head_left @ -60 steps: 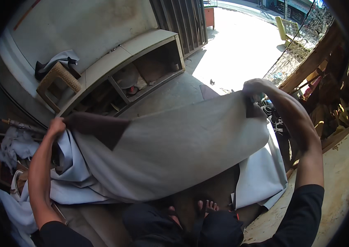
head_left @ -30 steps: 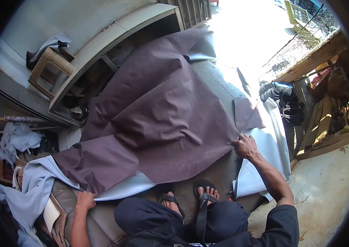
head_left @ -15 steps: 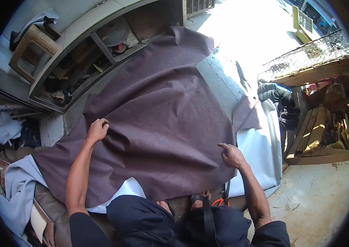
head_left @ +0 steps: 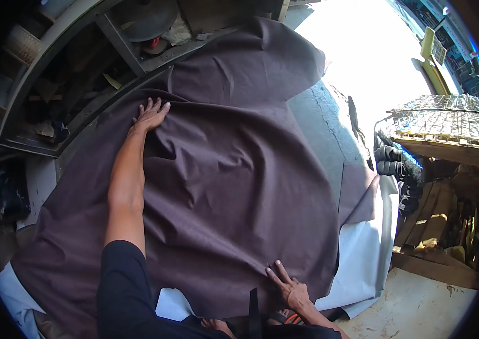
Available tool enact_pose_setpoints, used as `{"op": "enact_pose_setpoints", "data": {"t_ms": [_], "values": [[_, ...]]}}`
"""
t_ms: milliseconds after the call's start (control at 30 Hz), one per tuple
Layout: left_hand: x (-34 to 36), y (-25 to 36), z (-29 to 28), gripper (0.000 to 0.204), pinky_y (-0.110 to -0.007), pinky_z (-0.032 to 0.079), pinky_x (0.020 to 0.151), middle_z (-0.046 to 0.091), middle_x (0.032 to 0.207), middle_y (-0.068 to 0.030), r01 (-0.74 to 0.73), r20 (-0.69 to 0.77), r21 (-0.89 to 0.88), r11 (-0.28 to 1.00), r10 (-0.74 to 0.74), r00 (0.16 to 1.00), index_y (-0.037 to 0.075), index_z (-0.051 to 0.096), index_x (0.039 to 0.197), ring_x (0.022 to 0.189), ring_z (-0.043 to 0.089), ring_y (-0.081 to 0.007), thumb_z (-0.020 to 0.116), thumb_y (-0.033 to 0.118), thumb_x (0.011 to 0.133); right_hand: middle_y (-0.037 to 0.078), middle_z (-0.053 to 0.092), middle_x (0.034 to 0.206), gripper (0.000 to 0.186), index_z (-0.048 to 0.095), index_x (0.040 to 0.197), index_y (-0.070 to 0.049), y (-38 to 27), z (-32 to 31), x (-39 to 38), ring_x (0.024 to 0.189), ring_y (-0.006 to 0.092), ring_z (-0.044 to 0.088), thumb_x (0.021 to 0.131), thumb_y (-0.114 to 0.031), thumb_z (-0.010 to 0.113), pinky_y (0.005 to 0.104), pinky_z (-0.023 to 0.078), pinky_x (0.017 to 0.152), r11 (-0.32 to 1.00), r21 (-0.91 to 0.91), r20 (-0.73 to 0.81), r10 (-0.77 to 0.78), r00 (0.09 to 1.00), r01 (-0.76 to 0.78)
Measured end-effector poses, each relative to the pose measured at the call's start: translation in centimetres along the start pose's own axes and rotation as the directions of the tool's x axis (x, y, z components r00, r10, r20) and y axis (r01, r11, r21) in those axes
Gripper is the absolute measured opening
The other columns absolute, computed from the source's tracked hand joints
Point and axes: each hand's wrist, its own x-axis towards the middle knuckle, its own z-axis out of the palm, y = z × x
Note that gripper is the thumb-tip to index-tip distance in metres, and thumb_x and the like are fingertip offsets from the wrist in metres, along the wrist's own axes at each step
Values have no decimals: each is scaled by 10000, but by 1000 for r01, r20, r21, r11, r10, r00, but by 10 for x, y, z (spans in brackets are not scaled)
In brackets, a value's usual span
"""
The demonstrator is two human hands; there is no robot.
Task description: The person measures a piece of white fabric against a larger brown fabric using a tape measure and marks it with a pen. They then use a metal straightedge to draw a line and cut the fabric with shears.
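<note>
A large sheet of dark brown leather-like fabric [head_left: 250, 186] lies spread and wrinkled over the floor before me. My left hand [head_left: 150, 116] rests on its far left part, arm stretched out, fingers spread and palm down. Folds run from that hand toward the middle of the sheet. Near the close right edge, my right hand [head_left: 291, 288] touches the fabric with two fingers stretched out. At the right, a folded part shows the pale backing [head_left: 363, 254]. A bit of pale underside [head_left: 172, 304] turns up close to my feet. Neither hand holds anything.
An open-fronted cabinet [head_left: 123, 45] with odds and ends stands at the far left. To the right are a wooden crate of scrap wood [head_left: 437, 212], dark coiled rolls [head_left: 391, 161] and a pale board [head_left: 420, 305]. A yellow plastic chair [head_left: 434, 59] stands at the back right.
My left hand has reached farther forward and its curled fingers have spread flat. My right hand sits lower in the picture, two fingers out. The view has tilted and come nearer to the fabric.
</note>
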Motion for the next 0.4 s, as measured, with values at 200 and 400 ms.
{"op": "enact_pose_setpoints", "data": {"t_ms": [200,400], "values": [[51,19,29,823,-668,23,1211,85,1711,-39,-154,-323,230,961,224,920,299,185,1627,1570,30,-336,383,731,954,59,99,1705,909,179,1593,-445,14,-13,0,921,366,717,859,-29,515,442,626,737,1000,15,176,-26,984,24],[64,5,25,816,-680,29,1205,136,1701,-57,-191,-386,283,940,294,874,253,210,1624,1564,69,-351,385,706,969,167,407,1574,764,390,1535,-380,40,-72,41,1080,344,699,852,-96,580,436,629,784,928,266,323,-340,883,261]]}}
